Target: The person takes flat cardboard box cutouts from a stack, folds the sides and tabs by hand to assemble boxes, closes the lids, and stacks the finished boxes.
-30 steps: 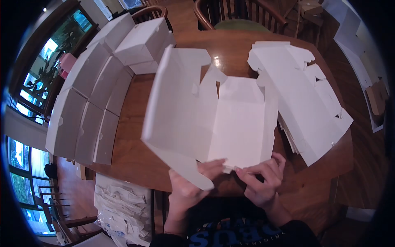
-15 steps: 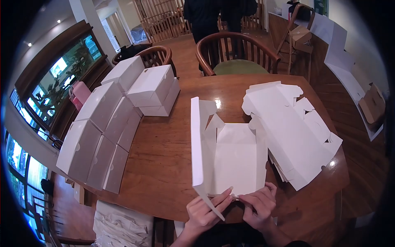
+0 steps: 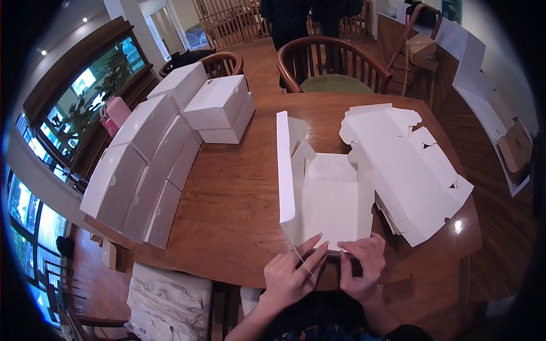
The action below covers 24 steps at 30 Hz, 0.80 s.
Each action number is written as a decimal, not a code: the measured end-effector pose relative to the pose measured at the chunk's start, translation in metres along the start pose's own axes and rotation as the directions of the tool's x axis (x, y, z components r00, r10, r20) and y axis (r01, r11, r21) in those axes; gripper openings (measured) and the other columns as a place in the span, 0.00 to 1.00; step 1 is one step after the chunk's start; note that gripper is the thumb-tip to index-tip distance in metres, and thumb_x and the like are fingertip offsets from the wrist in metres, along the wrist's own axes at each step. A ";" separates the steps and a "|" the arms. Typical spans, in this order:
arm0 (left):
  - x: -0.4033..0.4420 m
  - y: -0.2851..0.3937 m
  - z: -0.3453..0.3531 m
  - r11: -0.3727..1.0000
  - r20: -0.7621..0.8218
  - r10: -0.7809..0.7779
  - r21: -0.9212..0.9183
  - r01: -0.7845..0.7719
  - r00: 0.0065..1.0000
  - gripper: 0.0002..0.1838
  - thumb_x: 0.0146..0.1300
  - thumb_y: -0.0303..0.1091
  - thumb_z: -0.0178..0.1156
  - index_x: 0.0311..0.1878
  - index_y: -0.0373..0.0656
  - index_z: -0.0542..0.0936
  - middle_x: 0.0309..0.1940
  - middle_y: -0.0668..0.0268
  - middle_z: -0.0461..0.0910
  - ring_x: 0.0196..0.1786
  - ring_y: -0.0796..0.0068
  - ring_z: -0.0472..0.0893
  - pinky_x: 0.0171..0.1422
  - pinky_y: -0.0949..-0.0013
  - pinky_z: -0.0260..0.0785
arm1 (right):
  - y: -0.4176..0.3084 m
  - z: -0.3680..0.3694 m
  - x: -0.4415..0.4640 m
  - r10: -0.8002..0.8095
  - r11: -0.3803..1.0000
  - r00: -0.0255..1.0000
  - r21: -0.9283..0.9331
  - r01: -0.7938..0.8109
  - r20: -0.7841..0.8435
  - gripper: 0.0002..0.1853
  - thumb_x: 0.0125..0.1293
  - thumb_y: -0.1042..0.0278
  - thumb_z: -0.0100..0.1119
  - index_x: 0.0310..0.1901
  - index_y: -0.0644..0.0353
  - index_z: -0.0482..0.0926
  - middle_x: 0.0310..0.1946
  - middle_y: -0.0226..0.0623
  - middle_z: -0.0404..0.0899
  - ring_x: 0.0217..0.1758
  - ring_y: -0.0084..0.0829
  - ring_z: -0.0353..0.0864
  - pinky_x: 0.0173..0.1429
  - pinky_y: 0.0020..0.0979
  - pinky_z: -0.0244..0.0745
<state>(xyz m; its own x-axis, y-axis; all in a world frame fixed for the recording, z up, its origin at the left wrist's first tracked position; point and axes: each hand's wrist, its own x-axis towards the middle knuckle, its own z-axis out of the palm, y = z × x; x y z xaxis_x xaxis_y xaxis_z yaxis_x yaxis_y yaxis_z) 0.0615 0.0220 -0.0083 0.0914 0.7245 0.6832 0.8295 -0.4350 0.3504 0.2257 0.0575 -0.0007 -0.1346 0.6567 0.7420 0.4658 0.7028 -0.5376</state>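
A partly folded white cardboard box (image 3: 330,196) sits in front of me on the wooden table, its inside facing up. Its lid panel (image 3: 285,170) stands upright along the left side, and a thin flap reaches down from it past my left hand. My left hand (image 3: 291,277) grips the near end of the box, fingertips over the edge, its thumb hidden. Close by on the right, my right hand (image 3: 364,262) pinches the same near edge between thumb and fingers. The far end wall and right wall are raised.
Flat unfolded box blanks (image 3: 406,170) lie stacked to the right. Several closed white boxes (image 3: 151,148) are piled along the left, beside a pink bottle (image 3: 118,111). Across the wooden table (image 3: 227,210) stands a chair (image 3: 335,65); people in dark clothes (image 3: 290,28) are behind it.
The view has shifted a little, so the table's contents appear higher. My fingers have moved slightly over the near edge, and the right hand is bent more steeply there.
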 end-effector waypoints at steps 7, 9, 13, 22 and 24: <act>-0.001 0.009 -0.001 0.996 -0.083 -0.073 -0.063 0.068 0.994 0.22 0.52 0.29 0.73 0.53 0.50 0.86 0.56 0.64 0.85 0.28 0.75 0.82 0.31 0.76 0.72 | 0.005 -0.008 -0.024 0.229 0.911 0.945 0.394 -0.123 -0.234 0.11 0.56 0.84 0.67 0.40 0.63 0.80 0.33 0.38 0.76 0.34 0.31 0.71 0.39 0.29 0.68; -0.004 0.007 -0.004 0.994 -0.103 -0.041 -0.105 0.030 0.994 0.20 0.52 0.27 0.73 0.51 0.48 0.86 0.54 0.64 0.85 0.29 0.75 0.83 0.32 0.76 0.73 | -0.005 -0.009 -0.021 0.294 0.844 0.923 0.522 -0.128 -0.249 0.05 0.63 0.83 0.62 0.40 0.67 0.78 0.32 0.35 0.71 0.30 0.25 0.68 0.33 0.24 0.64; -0.007 0.014 -0.008 0.965 -0.181 -0.033 -0.261 -0.016 0.983 0.15 0.51 0.22 0.71 0.45 0.41 0.88 0.42 0.62 0.88 0.30 0.74 0.85 0.31 0.75 0.74 | -0.027 -0.024 -0.015 0.646 0.120 0.753 0.959 -0.257 0.121 0.05 0.71 0.82 0.52 0.44 0.69 0.78 0.28 0.31 0.70 0.20 0.15 0.60 0.25 0.20 0.55; -0.010 0.049 -0.016 0.733 0.094 -0.348 -0.592 0.334 0.933 0.16 0.55 0.17 0.67 0.48 0.35 0.87 0.24 0.63 0.84 0.24 0.77 0.83 0.29 0.78 0.71 | -0.041 -0.027 -0.026 0.544 -0.375 0.582 0.796 -0.476 0.605 0.09 0.74 0.78 0.51 0.48 0.68 0.81 0.15 0.21 0.62 0.16 0.12 0.54 0.24 0.20 0.51; -0.011 0.049 -0.014 0.716 0.119 -0.351 -0.605 0.348 0.929 0.17 0.55 0.16 0.67 0.49 0.35 0.86 0.23 0.63 0.84 0.23 0.77 0.82 0.28 0.78 0.70 | -0.042 -0.026 -0.029 0.536 -0.387 0.559 0.773 -0.504 0.633 0.09 0.74 0.78 0.51 0.48 0.68 0.81 0.15 0.21 0.62 0.16 0.11 0.54 0.25 0.20 0.53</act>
<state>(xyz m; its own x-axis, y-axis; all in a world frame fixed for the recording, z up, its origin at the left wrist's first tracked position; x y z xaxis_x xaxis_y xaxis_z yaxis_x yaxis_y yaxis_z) 0.0937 -0.0145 0.0103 -0.1407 0.8892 0.4354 0.2927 -0.3828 0.8763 0.2324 0.0020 0.0108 -0.3785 0.9168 -0.1273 -0.7881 -0.3914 -0.4751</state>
